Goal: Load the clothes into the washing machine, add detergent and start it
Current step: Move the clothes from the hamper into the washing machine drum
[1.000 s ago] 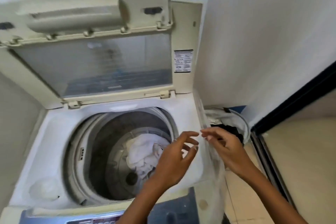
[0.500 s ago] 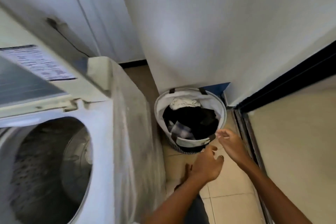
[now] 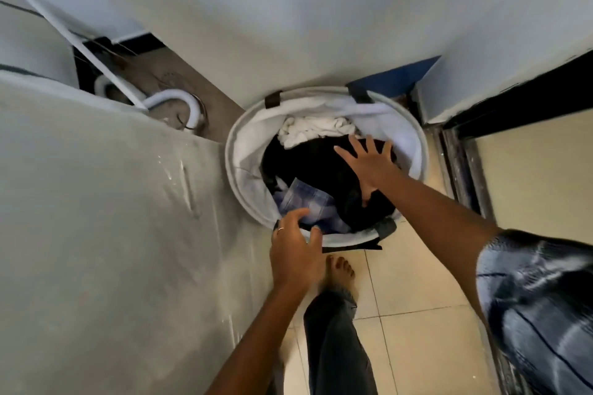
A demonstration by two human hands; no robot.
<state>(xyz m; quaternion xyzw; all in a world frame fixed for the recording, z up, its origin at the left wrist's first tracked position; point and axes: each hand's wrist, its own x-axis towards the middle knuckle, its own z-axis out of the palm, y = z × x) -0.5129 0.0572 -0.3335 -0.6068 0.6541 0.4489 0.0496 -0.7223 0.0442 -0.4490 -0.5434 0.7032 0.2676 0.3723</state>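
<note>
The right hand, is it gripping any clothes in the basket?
No, the right hand lies spread, fingers straight, over the black clothes in the basket.

We now look straight down on the laundry basket (image 3: 325, 239) instead of the washer drum. Our right hand (image 3: 369, 167) spreads over the dark clothes (image 3: 308, 163) inside the basket; our left hand (image 3: 295, 250) reaches its near rim.

One round laundry basket (image 3: 417, 151) stands on the floor. Three kinds of clothing lie inside: one white garment (image 3: 313, 131), one black heap (image 3: 308, 163), one blue checked piece (image 3: 305, 202). Two hands: left hand (image 3: 293, 250), right hand (image 3: 369, 163). One bare foot (image 3: 340, 272).
</note>
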